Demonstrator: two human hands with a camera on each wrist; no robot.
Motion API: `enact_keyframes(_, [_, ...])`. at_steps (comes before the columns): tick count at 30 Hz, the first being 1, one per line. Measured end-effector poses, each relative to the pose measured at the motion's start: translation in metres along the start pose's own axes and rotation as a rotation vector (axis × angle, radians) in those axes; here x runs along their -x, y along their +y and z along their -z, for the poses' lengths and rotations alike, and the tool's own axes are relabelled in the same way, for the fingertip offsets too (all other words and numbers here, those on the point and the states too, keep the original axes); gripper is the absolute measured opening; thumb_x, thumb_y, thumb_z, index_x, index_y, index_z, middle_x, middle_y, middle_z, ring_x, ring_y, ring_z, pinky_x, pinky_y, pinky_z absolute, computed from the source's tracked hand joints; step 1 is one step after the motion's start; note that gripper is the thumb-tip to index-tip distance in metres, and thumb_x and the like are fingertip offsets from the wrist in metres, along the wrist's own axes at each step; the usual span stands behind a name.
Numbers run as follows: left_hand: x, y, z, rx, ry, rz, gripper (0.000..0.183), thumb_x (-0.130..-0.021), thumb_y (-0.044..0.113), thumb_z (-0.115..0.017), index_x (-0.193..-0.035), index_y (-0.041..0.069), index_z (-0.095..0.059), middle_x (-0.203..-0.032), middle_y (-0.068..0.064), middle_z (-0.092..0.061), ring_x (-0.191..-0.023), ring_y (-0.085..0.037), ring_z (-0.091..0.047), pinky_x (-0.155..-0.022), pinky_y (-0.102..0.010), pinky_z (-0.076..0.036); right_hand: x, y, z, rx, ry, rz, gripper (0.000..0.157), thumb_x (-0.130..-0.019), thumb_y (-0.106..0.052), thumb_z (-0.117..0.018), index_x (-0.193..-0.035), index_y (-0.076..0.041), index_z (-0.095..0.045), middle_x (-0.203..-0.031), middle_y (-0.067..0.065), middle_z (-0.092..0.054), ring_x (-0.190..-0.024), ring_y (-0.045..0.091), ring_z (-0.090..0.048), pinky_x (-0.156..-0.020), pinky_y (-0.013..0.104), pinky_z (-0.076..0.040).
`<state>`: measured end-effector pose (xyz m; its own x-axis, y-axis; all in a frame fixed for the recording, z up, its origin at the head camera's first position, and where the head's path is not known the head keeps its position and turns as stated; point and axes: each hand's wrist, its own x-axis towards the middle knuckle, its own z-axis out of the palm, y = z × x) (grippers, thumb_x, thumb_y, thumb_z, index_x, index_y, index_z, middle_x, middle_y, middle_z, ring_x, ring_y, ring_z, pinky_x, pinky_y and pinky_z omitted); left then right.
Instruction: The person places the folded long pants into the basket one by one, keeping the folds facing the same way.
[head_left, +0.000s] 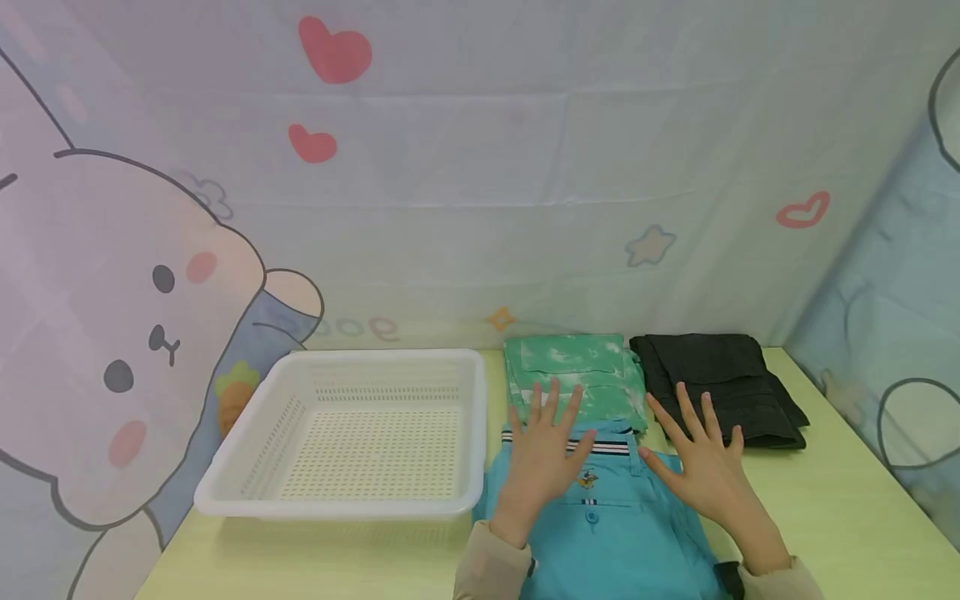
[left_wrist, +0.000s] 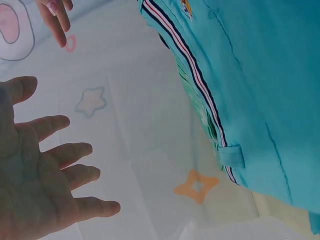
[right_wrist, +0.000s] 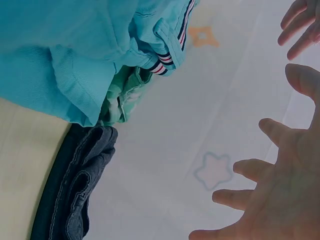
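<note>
A pair of light blue trousers [head_left: 615, 542] lies spread at the front of the table, its striped waistband toward the back and a button and small embroidered motif on it. Over the waistband's left side my left hand [head_left: 542, 458] is held with fingers spread wide. My right hand [head_left: 703, 471], also spread, is over the right edge of the trousers. Neither hand grips anything. In the left wrist view, the left palm [left_wrist: 35, 175] shows bare, apart from the cloth. The right wrist view has the right palm [right_wrist: 285, 185] likewise without anything in it.
A white plastic basket [head_left: 337, 508] with a perforated bottom stands on the left of the table [head_left: 840, 492]. Behind the trousers lies a folded green-and-white garment [head_left: 573, 358], with a folded black garment [head_left: 708, 358] to its right. A printed cloth backdrop [head_left: 465, 167] rises behind the table.
</note>
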<state>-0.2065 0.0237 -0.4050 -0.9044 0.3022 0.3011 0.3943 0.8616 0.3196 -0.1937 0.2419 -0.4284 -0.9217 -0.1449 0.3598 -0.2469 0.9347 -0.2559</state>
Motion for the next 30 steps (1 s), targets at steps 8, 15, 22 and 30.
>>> enact_keyframes(8, [0.001,-0.001,-0.001,-0.001,0.006,-0.027,0.054,-0.093,0.048,-0.032,-0.142,0.027,-0.022,-0.150,-0.005,-0.018,-0.138,-0.029,-0.012,-0.108,-0.055,-0.014,0.002,-0.001,0.000,0.004,0.025,0.021,0.072,-0.083,-0.049,-0.054,-0.142,-0.033,-0.017,-0.152,0.006,0.000,-0.137,0.039,-0.002,-0.087,0.075,-0.013])
enact_keyframes(15, [0.001,-0.001,-0.001,0.013,-0.009,-0.043,0.054,-0.093,0.047,-0.032,-0.142,0.028,-0.021,-0.150,-0.004,-0.019,-0.139,-0.027,-0.013,-0.109,-0.054,-0.013,0.002,-0.001,-0.003,0.020,0.058,0.074,0.071,-0.082,-0.045,-0.057,-0.142,-0.029,-0.022,-0.152,0.003,-0.006,-0.139,0.028,-0.007,-0.087,0.071,-0.020])
enact_keyframes(22, [0.002,-0.002,0.004,0.076,-0.023,-0.066,0.051,-0.094,0.041,-0.037,-0.141,0.026,-0.026,-0.147,-0.004,-0.026,-0.136,-0.028,-0.020,-0.104,-0.056,-0.023,0.003,0.000,-0.003,0.014,0.071,0.097,0.069,-0.082,-0.041,-0.058,-0.141,-0.025,-0.025,-0.152,0.003,-0.009,-0.137,0.031,-0.016,-0.086,0.070,-0.024])
enact_keyframes(30, [0.002,-0.005,0.008,0.109,-0.034,-0.115,0.046,-0.095,0.036,-0.037,-0.138,0.022,-0.033,-0.142,-0.005,-0.037,-0.129,-0.028,-0.036,-0.099,-0.052,-0.035,0.004,-0.002,-0.001,-0.048,0.011,0.101,0.068,-0.085,-0.038,-0.056,-0.142,-0.027,-0.021,-0.150,0.007,-0.016,-0.130,0.039,-0.028,-0.086,0.068,-0.027])
